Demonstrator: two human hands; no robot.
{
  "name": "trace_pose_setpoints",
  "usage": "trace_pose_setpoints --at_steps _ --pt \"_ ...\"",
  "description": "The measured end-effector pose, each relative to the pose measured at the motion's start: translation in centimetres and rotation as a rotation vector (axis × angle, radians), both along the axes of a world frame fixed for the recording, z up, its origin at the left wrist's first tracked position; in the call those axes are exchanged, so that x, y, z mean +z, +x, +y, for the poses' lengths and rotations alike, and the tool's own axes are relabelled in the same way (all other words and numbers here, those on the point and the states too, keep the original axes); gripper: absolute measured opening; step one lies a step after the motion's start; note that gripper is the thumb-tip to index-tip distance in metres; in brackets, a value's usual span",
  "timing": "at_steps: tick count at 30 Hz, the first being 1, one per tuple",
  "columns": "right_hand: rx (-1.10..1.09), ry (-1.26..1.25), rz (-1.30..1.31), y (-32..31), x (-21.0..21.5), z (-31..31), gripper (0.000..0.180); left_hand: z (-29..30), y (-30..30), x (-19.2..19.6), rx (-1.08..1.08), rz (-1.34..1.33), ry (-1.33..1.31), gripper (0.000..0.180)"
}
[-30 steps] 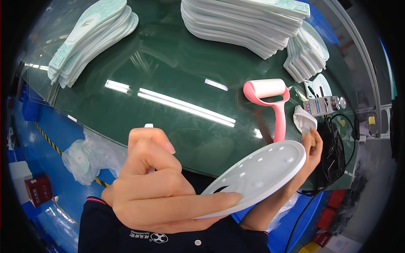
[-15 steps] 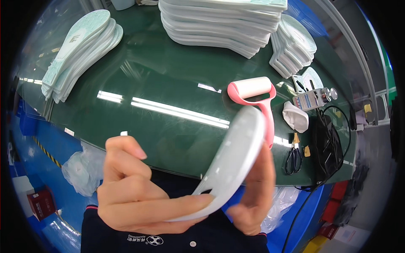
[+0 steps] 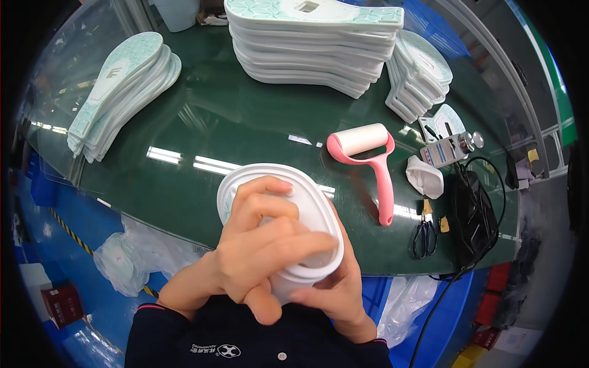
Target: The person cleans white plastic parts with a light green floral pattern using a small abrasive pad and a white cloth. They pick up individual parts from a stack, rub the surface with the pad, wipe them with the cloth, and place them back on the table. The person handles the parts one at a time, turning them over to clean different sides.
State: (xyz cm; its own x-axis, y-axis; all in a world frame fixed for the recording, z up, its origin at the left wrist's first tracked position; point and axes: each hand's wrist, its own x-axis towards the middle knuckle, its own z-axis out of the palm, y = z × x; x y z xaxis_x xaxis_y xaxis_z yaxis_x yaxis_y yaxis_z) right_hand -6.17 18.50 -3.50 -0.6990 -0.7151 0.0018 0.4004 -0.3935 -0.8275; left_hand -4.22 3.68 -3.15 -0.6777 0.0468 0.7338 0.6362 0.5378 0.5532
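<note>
A white, rounded plastic shell with a raised rim and a patch of pale green pattern is held in front of my chest, over the table's near edge. My right hand grips it along its right and lower side, thumb in front and the other fingers mostly hidden behind. Across its face lies my left hand, fingers bent and apart and touching the surface. The left thumb hangs below, slightly blurred. To the right of the shell a pink-handled roller with a white sleeve lies on the green table.
Stacks of similar white-and-green shells stand at the left, the back and the back right. At the right are a clear bottle, a white cloth piece, scissors and a black bag with a cable.
The shell has turned from edge-on to face up and shifted left. My left hand has moved from its lower end onto its face; my right hand now grips its right side.
</note>
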Motion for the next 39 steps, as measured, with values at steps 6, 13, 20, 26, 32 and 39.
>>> trace_pose_setpoints --at_steps 6,13,20,26,32,39 --pt "-0.226 0.151 0.038 -0.4 -0.3 0.5 0.069 -1.8 -0.4 -2.7 0.392 0.103 -0.091 0.073" --pt "-0.484 0.082 0.58 -1.7 1.1 1.6 0.06 -2.3 3.0 -4.5 -0.219 -0.71 0.696 0.067" --pt "-0.389 0.268 0.885 -2.6 1.7 1.9 0.055 -3.1 1.2 -4.2 0.081 -0.327 0.205 0.016" --pt "-0.535 0.274 0.902 -2.3 0.4 2.2 0.057 -3.5 1.4 -2.6 0.17 -0.304 0.085 0.015" --pt "-0.542 0.287 0.867 -2.1 -0.4 2.4 0.055 -3.9 2.1 -1.8 0.272 -0.246 -0.022 0.015" --pt "-0.488 0.338 0.671 -2.3 -1.1 2.5 0.082 -4.1 2.8 0.2 0.321 -0.083 -0.051 0.015"
